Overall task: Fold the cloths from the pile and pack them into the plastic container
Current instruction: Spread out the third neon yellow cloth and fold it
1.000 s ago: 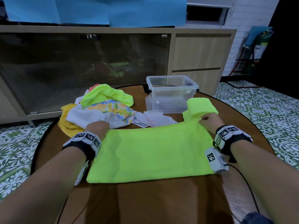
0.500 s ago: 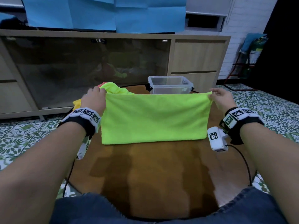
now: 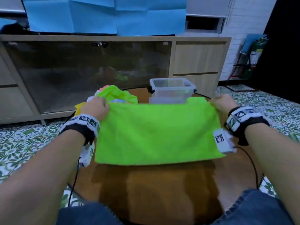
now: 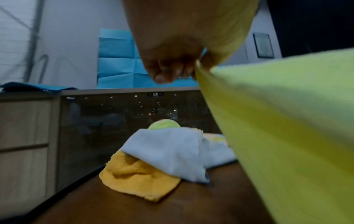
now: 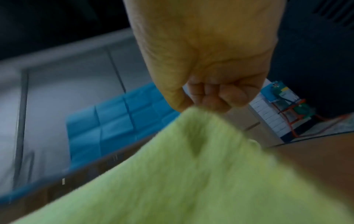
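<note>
A lime green cloth (image 3: 157,133) hangs stretched above the round wooden table (image 3: 159,189). My left hand (image 3: 97,109) pinches its top left corner and my right hand (image 3: 222,103) pinches its top right corner. In the left wrist view the curled fingers (image 4: 168,71) grip the cloth's edge (image 4: 287,121). The right wrist view shows my right hand (image 5: 210,98) gripping the bunched corner of the green cloth (image 5: 172,174). The clear plastic container (image 3: 172,90) stands behind the cloth, its lower part hidden. The pile of cloths (image 3: 116,95) lies at the back left.
In the left wrist view an orange cloth (image 4: 138,180) and a white cloth (image 4: 168,150) lie in the pile near the table's edge. A wooden cabinet with dark glass doors (image 3: 90,72) stands behind the table. Patterned floor tiles (image 3: 24,143) surround it.
Both hands lifted the green cloth off the table by its far corners, and it now hangs stretched between them. Since half a second ago the cloth's bottom edge has swung toward me.
</note>
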### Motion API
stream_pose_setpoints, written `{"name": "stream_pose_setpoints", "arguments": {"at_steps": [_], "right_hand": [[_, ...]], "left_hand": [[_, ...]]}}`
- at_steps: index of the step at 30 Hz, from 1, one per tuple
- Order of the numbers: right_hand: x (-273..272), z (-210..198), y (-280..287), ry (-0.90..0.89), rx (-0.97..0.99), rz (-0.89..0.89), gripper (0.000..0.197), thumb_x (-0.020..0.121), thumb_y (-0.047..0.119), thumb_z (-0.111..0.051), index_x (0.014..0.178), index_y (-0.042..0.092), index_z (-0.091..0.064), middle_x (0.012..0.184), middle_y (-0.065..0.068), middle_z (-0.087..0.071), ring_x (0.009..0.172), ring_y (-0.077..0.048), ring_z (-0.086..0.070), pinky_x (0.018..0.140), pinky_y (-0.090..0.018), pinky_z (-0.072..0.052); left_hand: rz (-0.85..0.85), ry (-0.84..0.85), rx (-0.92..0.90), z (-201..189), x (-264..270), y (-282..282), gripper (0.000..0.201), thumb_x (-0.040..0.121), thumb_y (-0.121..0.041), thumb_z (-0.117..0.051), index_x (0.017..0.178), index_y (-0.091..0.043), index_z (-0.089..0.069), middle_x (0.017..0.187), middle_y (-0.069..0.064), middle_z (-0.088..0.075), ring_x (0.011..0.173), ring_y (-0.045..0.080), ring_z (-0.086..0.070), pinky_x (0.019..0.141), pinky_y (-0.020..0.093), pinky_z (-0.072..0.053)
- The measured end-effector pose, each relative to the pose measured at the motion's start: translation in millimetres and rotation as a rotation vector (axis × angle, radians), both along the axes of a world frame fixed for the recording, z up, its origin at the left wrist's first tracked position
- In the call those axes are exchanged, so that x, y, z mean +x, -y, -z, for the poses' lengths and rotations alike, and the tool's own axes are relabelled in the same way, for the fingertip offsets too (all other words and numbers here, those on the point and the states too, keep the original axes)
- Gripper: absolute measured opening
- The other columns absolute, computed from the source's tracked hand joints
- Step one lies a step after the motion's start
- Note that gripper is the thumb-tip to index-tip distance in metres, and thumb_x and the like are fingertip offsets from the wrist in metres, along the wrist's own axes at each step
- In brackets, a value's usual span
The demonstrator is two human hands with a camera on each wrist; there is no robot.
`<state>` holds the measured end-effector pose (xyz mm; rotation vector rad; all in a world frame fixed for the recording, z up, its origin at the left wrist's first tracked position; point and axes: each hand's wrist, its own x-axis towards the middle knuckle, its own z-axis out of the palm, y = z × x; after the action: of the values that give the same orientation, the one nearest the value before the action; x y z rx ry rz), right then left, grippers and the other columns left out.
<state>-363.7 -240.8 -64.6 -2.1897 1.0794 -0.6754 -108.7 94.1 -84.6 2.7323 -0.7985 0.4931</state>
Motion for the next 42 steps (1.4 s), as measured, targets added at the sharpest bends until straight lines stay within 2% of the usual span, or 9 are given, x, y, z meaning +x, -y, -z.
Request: {"name": "stream_pose_setpoints", "arguments": {"at_steps": [3, 9, 12, 14, 22, 26, 30, 34, 42], "right_hand": [[15.9, 35.2, 6.1, -0.368, -0.141, -0.058, 0.024, 0.092, 0.011, -0.053, 0.108, 0.000, -0.066, 0.114, -0.020, -0.063, 0.103, -0.035, -0.059, 0.082, -0.035, -0.046], [41.8, 70.2, 17.2, -0.650, -0.194, -0.132, 0.029, 0.096, 0.009, -0.039, 0.120, 0.009, -0.055, 0.113, -0.014, -0.059, 0.099, -0.029, -0.058, 0.071, -0.029, -0.043], [43.6, 77.0, 18.8, -0.755, -0.298, -0.140, 0.031, 0.099, 0.013, -0.035, 0.124, 0.016, -0.052, 0.123, -0.011, -0.051, 0.103, -0.029, -0.056, 0.077, -0.033, -0.045], [43.4, 78.2, 21.0, -0.768, -0.350, -0.133, 0.032, 0.100, 0.015, -0.034, 0.125, 0.018, -0.053, 0.129, -0.011, -0.047, 0.106, -0.029, -0.056, 0.083, -0.036, -0.048], [44.9, 65.9, 11.2, -0.787, -0.363, -0.013, 0.032, 0.095, 0.004, -0.038, 0.119, 0.011, -0.059, 0.118, -0.010, -0.060, 0.103, -0.028, -0.059, 0.075, -0.032, -0.042], [43.3, 64.9, 9.3, -0.795, -0.394, -0.013, 0.036, 0.092, -0.001, -0.038, 0.119, 0.010, -0.058, 0.119, -0.010, -0.059, 0.104, -0.027, -0.059, 0.073, -0.031, -0.042], [45.7, 66.9, 11.0, -0.787, -0.447, -0.001, 0.033, 0.093, 0.001, -0.039, 0.117, 0.011, -0.058, 0.114, -0.009, -0.060, 0.101, -0.026, -0.059, 0.071, -0.030, -0.041], [50.1, 72.6, 14.7, -0.773, -0.469, 0.003, 0.030, 0.094, 0.003, -0.039, 0.115, 0.012, -0.059, 0.109, -0.008, -0.061, 0.097, -0.026, -0.060, 0.069, -0.029, -0.041], [47.3, 69.0, 13.3, -0.761, -0.505, -0.071, 0.028, 0.092, 0.006, -0.043, 0.116, 0.013, -0.056, 0.115, -0.008, -0.054, 0.101, -0.027, -0.057, 0.075, -0.033, -0.047]], "left_hand": [[0.011, -0.101, 0.267, 35.2, 25.3, 12.8, 0.036, 0.098, -0.021, -0.033, 0.117, -0.009, -0.061, 0.122, 0.013, -0.059, 0.110, 0.031, -0.058, 0.091, 0.039, -0.048], [0.039, -0.117, 0.421, 68.4, 55.4, 31.6, 0.031, 0.098, -0.026, -0.038, 0.120, -0.016, -0.059, 0.120, 0.007, -0.053, 0.112, 0.024, -0.054, 0.087, 0.038, -0.049], [0.017, -0.109, 0.453, 75.4, 58.9, 35.0, 0.030, 0.097, -0.030, -0.043, 0.117, -0.016, -0.060, 0.118, 0.006, -0.054, 0.108, 0.024, -0.055, 0.085, 0.038, -0.050], [0.002, -0.121, 0.451, 77.5, 59.5, 35.3, 0.029, 0.098, -0.029, -0.042, 0.118, -0.016, -0.058, 0.117, 0.007, -0.053, 0.107, 0.025, -0.055, 0.084, 0.038, -0.050], [-0.058, -0.144, 0.464, 63.8, 48.6, 31.1, 0.023, 0.094, -0.018, -0.046, 0.102, -0.014, -0.067, 0.106, 0.004, -0.063, 0.097, 0.023, -0.060, 0.077, 0.033, -0.051], [-0.093, -0.141, 0.466, 57.3, 48.7, 34.7, 0.028, 0.091, -0.012, -0.043, 0.105, -0.014, -0.067, 0.098, 0.002, -0.065, 0.094, 0.021, -0.062, 0.086, 0.035, -0.050], [-0.116, -0.128, 0.472, 62.3, 45.3, 37.3, 0.027, 0.096, -0.015, -0.042, 0.114, -0.010, -0.061, 0.116, 0.006, -0.058, 0.107, 0.024, -0.057, 0.083, 0.035, -0.049], [-0.112, -0.057, 0.487, 68.2, 50.1, 38.1, 0.027, 0.095, -0.015, -0.043, 0.116, -0.012, -0.060, 0.115, 0.005, -0.055, 0.106, 0.024, -0.056, 0.077, 0.034, -0.049], [-0.108, -0.025, 0.541, 63.9, 44.5, 32.2, 0.029, 0.096, -0.016, -0.040, 0.121, -0.014, -0.055, 0.119, 0.007, -0.053, 0.110, 0.025, -0.054, 0.076, 0.035, -0.046]]}}
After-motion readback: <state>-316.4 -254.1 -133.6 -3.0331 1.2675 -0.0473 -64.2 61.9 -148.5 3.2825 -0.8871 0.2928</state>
